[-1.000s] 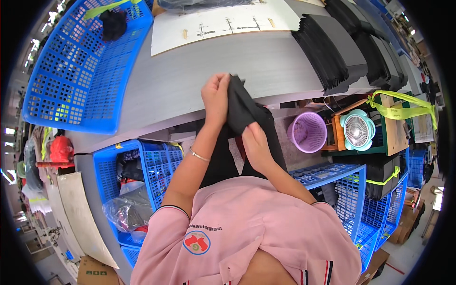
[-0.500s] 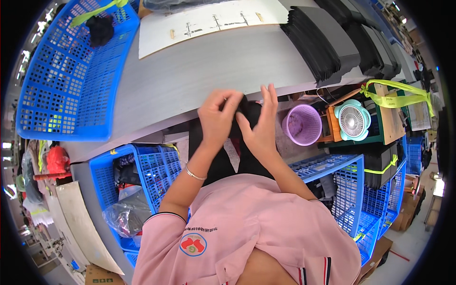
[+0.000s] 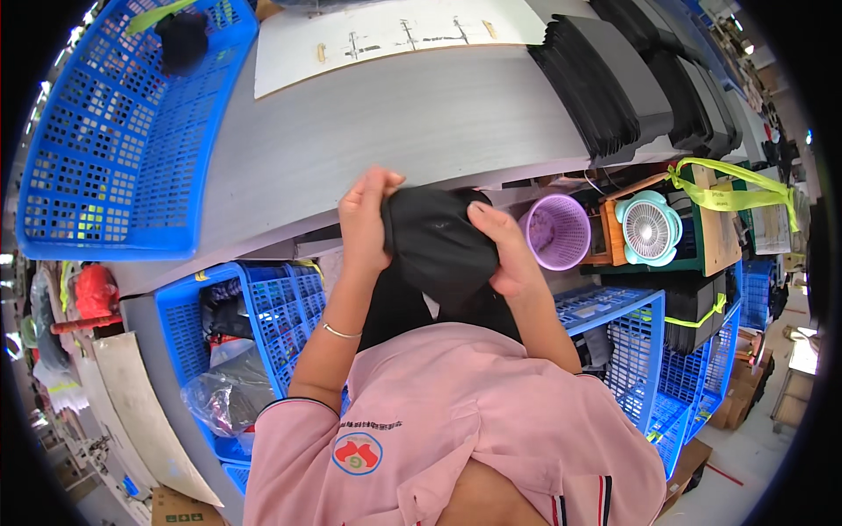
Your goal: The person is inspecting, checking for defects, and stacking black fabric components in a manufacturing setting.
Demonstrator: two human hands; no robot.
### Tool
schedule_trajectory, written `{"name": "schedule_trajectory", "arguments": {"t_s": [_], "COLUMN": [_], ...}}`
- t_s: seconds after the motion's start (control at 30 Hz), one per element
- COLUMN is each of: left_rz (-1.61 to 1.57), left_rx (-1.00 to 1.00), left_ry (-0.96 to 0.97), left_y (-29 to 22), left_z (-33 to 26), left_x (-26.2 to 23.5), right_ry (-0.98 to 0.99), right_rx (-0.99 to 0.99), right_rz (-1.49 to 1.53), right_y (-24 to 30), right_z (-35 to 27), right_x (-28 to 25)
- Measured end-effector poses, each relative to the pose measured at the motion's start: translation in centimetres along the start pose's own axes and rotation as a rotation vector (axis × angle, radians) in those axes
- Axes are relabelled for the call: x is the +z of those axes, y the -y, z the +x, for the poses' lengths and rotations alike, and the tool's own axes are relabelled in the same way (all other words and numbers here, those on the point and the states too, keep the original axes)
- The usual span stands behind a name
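Between my two hands hangs a piece of black fabric (image 3: 443,241), rounded and slightly creased, like a pouch or cap; its exact kind I cannot tell. My left hand (image 3: 367,215) is closed on its left edge, fingers curled at the top. On the other side my right hand (image 3: 509,250) grips the fabric with the thumb on its near face, the other fingers mostly hidden behind it. The fabric is over my lap, just in front of the grey table's edge (image 3: 351,131).
At the table's left stands a blue basket (image 3: 114,237) with a black item inside. A white marked board (image 3: 298,57) and stacked black pieces (image 3: 614,88) lie farther back. Below the table are a purple basket (image 3: 558,232), a turquoise fan (image 3: 649,228) and blue crates (image 3: 289,324).
My hands have moved apart, the left one leftward and the right one lower. The black fabric, bunched and mostly hidden before, is now spread out between them.
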State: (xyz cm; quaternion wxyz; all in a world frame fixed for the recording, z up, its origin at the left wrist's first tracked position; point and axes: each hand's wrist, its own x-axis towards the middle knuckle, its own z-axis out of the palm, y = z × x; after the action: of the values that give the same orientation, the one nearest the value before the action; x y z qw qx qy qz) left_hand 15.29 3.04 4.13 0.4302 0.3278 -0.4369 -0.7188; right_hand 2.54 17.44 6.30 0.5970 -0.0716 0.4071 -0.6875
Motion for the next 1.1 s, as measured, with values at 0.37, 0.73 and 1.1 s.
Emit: {"name": "schedule_trajectory", "arguments": {"t_s": [0.37,0.73,1.1], "left_rz": [-0.550,-0.432,0.625], "left_rx": [-1.025,-0.706,-0.110], "left_ry": [0.532,0.359,0.478], "left_y": [3.3,2.3,-1.0], "left_z": [-7.8,-6.0,-4.3], "left_x": [-0.9,0.1,-1.4], "right_ry": [0.111,0.429,-0.467], "right_rx": [-0.196,-0.217,-0.981], "right_rz": [-0.734,-0.361,-1.115], "right_y": [-7.5,-15.4,-2.9], "right_z": [4.4,3.3,0.2], "right_x": [-0.8,-1.6,0.2]}}
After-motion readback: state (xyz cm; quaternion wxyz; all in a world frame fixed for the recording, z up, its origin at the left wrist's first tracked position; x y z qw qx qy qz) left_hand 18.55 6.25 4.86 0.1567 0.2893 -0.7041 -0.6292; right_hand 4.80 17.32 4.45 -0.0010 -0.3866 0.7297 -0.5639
